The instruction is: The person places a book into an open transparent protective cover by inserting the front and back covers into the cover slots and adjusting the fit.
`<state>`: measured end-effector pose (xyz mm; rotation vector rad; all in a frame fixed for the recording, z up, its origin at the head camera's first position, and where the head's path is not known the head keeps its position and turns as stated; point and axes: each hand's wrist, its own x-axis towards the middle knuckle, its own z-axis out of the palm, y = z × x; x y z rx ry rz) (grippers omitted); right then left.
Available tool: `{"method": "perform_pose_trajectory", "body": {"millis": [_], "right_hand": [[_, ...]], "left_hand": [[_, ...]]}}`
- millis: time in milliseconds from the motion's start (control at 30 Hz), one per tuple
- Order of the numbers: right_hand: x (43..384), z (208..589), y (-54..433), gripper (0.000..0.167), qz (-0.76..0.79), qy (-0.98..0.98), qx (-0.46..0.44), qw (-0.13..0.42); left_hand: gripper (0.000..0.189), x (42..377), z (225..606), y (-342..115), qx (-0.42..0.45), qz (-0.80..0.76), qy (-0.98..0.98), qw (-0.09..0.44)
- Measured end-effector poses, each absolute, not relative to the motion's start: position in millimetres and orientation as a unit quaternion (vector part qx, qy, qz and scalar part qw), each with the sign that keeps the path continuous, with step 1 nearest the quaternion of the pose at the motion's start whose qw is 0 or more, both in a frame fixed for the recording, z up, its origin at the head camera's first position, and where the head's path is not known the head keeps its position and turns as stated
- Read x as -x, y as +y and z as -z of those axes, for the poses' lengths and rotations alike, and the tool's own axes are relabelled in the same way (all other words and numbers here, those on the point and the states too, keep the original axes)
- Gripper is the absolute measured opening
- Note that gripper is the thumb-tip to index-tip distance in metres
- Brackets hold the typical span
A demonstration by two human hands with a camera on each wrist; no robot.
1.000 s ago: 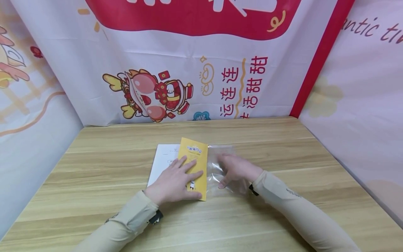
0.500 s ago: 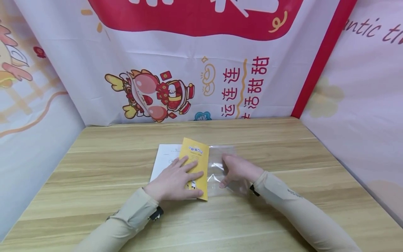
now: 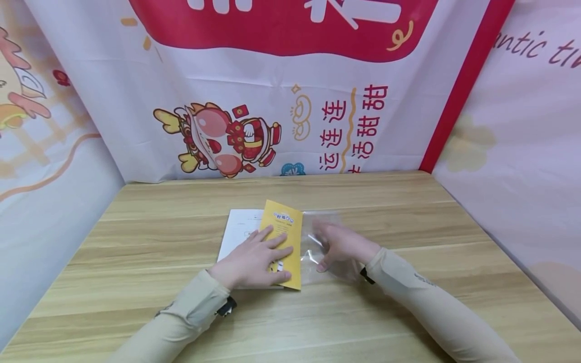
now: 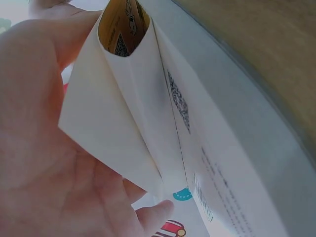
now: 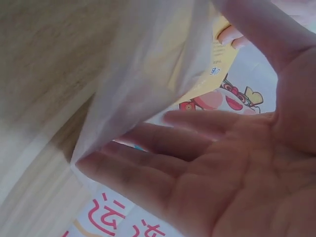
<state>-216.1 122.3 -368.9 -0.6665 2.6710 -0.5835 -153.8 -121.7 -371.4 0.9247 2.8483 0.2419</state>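
Note:
A thin booklet lies on the table in the head view, its white page (image 3: 237, 229) on the left and a yellow printed cover panel (image 3: 292, 242) on the right. My left hand (image 3: 254, 259) rests on it with fingers spread across the yellow panel. White paper (image 4: 128, 98) bends in a curl beside the palm in the left wrist view. From the booklet's right edge extends a clear plastic sheet (image 3: 310, 272). My right hand (image 3: 342, 244) is over this film with its fingers extended. Fingertips (image 5: 94, 165) touch the film in the right wrist view.
The wood-grain table (image 3: 136, 242) spreads around the booklet on all sides. A printed cloth (image 3: 254, 65) hangs along its back edge. More cloth walls (image 3: 522, 151) stand at both sides.
The right fingers shift slightly over the plastic film, blurred now. The left hand and booklet stay in nearly the same place.

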Motion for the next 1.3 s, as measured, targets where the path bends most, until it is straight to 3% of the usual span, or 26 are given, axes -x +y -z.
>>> {"method": "perform_pose_trajectory", "body": {"millis": [100,267,367,833,933,1167,1300], "right_hand": [[215,369,123,0.106,0.199,0.934,0.255,0.153],[219,369,124,0.072,0.193,0.933,0.270,0.143],[220,367,124,0.065,0.193,0.934,0.261,0.151],[224,367,124,0.069,0.177,0.935,0.264,0.156],[225,367,124,0.073,0.170,0.937,0.260,0.157],[225,368,126,0.105,0.161,0.945,0.237,0.157],[224,369,126,0.107,0.157,0.946,0.232,0.162]], "left_hand": [[0.064,154,373,-122,-0.310,-0.080,0.945,0.065],[0.065,153,378,-116,-0.296,-0.069,0.952,0.047],[0.066,151,379,-111,-0.275,-0.054,0.959,0.041],[0.069,148,373,-96,-0.217,-0.006,0.975,0.039],[0.069,149,373,-92,-0.219,-0.016,0.975,0.039],[0.069,150,377,-86,-0.230,-0.018,0.972,0.044],[0.067,149,377,-88,-0.246,-0.026,0.968,0.047]]}}
